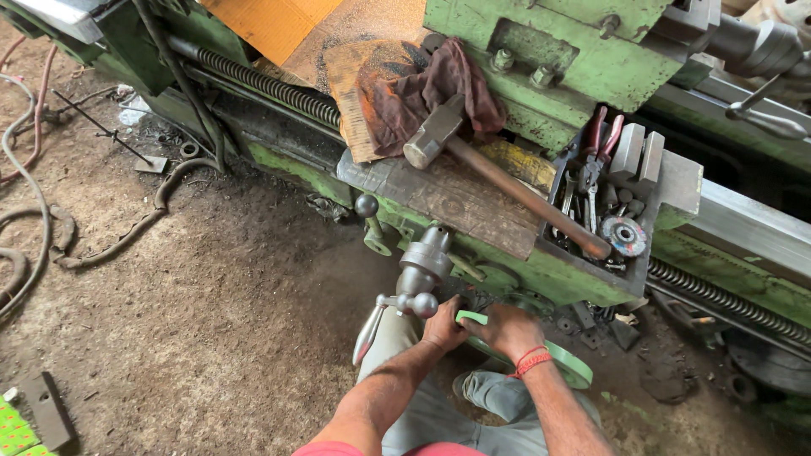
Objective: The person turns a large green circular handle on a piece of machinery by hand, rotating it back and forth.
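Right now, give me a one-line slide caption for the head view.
Both hands, left and right, grip a green handwheel on a lathe; a hammer lies above.

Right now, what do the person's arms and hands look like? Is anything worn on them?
Both forearms are bare, no gloves on the left hand or right hand. A red thread band wraps the right wrist. A bit of red sleeve shows at the left upper arm.

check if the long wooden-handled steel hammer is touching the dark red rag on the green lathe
Touching: the head view shows the hammer with its steel head lying on the rag, no gap between them.
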